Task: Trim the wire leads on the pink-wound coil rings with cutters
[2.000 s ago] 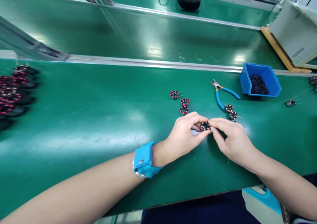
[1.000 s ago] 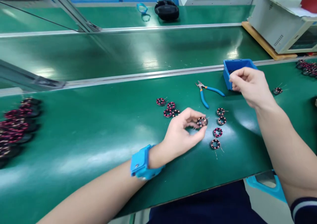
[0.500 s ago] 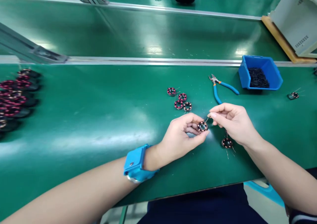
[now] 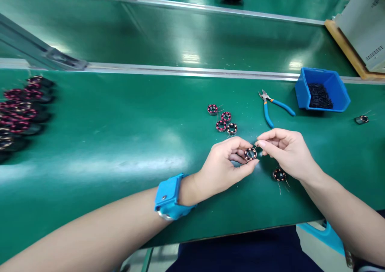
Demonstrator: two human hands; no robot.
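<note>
My left hand [image 4: 224,163], with a blue wrist strap [image 4: 170,197], pinches a small round wound coil ring [image 4: 250,154] just above the green table. Beside it, my right hand [image 4: 285,151] is closed in a pinch at the ring's upper right edge, on a thin wire lead or a tiny piece I cannot make out. Another coil ring [image 4: 279,175] lies on the mat under my right wrist. Several more rings [image 4: 224,121] lie in a cluster behind my left hand.
Blue-handled cutters [image 4: 270,105] lie behind my hands. A blue bin [image 4: 321,90] of small black pieces stands at the right. A single ring [image 4: 361,119] lies far right. Many rings [image 4: 21,111] are heaped at the left. A metal rail [image 4: 180,70] borders a conveyor belt behind.
My right hand went back to the blue bin, then returned and now pinches at the ring held in my left hand. A ring was added to the cluster behind.
</note>
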